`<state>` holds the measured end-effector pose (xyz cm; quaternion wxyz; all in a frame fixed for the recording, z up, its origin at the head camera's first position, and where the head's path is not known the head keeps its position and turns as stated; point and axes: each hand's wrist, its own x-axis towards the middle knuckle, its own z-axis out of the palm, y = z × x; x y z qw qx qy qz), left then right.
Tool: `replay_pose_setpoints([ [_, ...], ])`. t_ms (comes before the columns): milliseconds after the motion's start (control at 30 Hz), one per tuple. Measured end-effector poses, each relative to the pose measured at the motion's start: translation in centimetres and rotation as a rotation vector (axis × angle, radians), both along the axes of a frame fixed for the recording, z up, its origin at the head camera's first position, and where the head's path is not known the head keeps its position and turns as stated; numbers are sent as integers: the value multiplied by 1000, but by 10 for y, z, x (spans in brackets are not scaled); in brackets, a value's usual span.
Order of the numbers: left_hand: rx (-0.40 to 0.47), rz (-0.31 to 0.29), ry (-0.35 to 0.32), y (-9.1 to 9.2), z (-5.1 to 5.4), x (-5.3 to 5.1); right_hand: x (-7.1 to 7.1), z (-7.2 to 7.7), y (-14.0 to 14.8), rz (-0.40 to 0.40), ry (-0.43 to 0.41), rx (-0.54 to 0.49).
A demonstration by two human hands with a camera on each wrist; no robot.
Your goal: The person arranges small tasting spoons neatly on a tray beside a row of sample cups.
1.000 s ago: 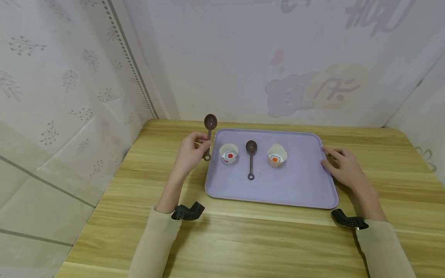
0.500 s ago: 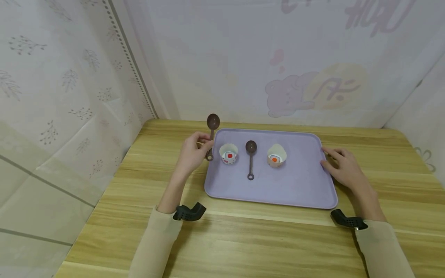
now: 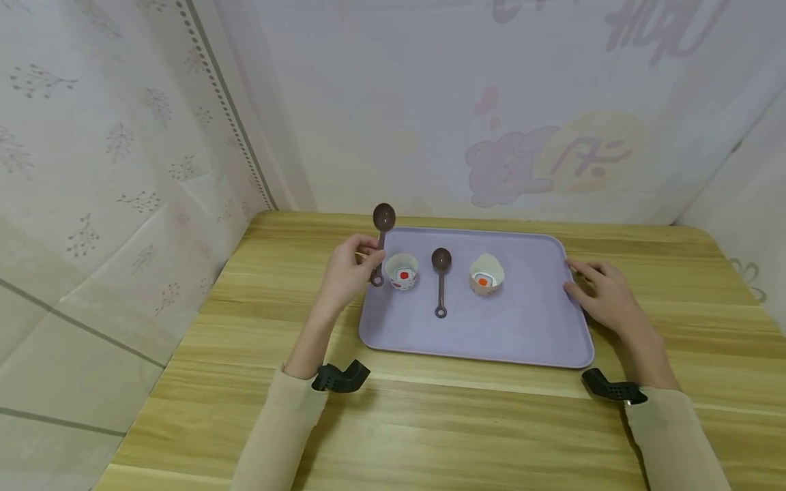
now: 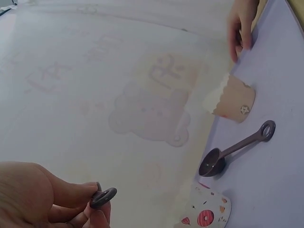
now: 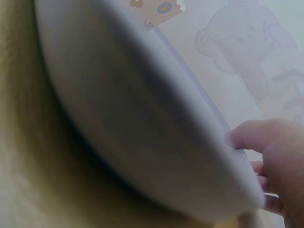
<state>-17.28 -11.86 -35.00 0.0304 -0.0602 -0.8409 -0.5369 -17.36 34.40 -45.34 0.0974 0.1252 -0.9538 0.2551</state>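
In the head view my left hand (image 3: 346,276) pinches the handle of a brown measuring spoon (image 3: 384,217), bowl upward, over the left rim of a lilac tray (image 3: 467,341). Only the ring end of that spoon's handle (image 4: 104,197) shows between the fingers in the left wrist view. A second brown measuring spoon (image 3: 441,259) lies on the tray between two paper baking cups. The left cup (image 3: 402,261) has a red mark inside, the right cup (image 3: 487,264) an orange one. My right hand (image 3: 608,300) touches the tray's right rim with thumb and fingers.
The tray lies on a wooden table (image 3: 430,429), near its back edge. Behind stands a pale printed curtain (image 3: 381,123), and another patterned curtain (image 3: 110,225) closes off the left side. Each wrist carries a black camera mount (image 3: 340,376).
My left hand has moved a little to the right with the measuring spoon, from beside the tray to over its left rim near the left cup. My right hand stays at the tray's rim.
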Motion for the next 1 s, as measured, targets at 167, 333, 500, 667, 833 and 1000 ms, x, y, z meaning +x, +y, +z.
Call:
replay_pose_setpoints([
  [167,-10,-4,-2,3,1,1,0,1,-1,-4,-6,0],
  [333,-2,-3,-15,4,1,1,0,0,-1,4,15,-2],
  [500,1,-9,-19,7,3,2,0,-1,0,7,23,-8],
  [667,4,-19,-17,11,3,2,0,-2,1,5,15,-7],
  [833,6,-19,-13,12,2,1,0,-1,0,0,-2,2],
  [1000,4,-23,-15,15,3,2,-1,-1,-1,2,10,0],
])
